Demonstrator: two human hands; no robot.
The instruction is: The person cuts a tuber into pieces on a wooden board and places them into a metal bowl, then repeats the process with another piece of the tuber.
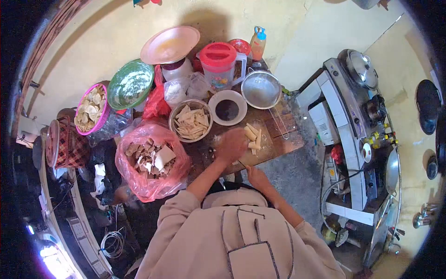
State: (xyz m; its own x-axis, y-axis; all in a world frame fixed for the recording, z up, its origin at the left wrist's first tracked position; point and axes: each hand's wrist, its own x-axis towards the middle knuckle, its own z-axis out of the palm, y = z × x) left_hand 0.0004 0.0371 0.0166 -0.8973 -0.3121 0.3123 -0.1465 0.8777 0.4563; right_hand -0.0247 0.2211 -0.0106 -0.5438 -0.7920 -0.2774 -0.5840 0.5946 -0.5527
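Note:
My left hand (233, 145), smeared by motion, is over the wooden cutting board (267, 151), just left of several pale peeled sticks (252, 135) that look like a cut root vegetable. Its fingers are too blurred to read. Near the front edge of the board my right hand (257, 177) is closed around the handle of a knife (242, 163), whose thin blade shows only in part, pointing toward my left hand. Behind the left hand stands a metal bowl (173, 132) filled with pale cut strips (191, 120).
A pink plastic bag (123, 160) with peelings sits left. Behind are a bowl of dark liquid (217, 95), a strainer (261, 89), a red-lidded pitcher (218, 58), a green basin (132, 83) and a pink basket of slices (104, 114). A stove (344, 102) stands right.

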